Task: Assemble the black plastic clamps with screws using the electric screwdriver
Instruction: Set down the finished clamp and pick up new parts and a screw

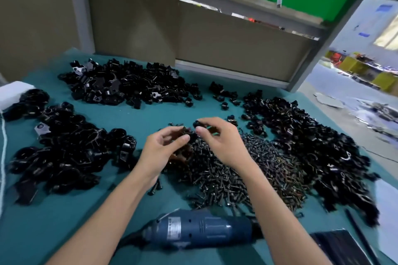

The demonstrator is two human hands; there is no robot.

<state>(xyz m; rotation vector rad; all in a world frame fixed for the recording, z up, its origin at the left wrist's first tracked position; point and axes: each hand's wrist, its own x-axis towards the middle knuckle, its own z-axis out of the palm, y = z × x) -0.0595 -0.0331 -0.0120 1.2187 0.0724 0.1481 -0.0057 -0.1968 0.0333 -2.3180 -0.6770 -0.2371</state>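
Right hand (219, 142): small black plastic clamp piece (197, 123) pinched over dark metal screw heap (247, 174); left hand (163, 146) hold unclear. If pinch slackened, piece could be lost in heap.

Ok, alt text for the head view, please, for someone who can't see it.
The right hand pinches a small black plastic clamp piece beside the curled left hand, above a heap of dark metal screws on a teal table. Piles of black plastic clamps surround them; a blue electric screwdriver lies untouched near the person.
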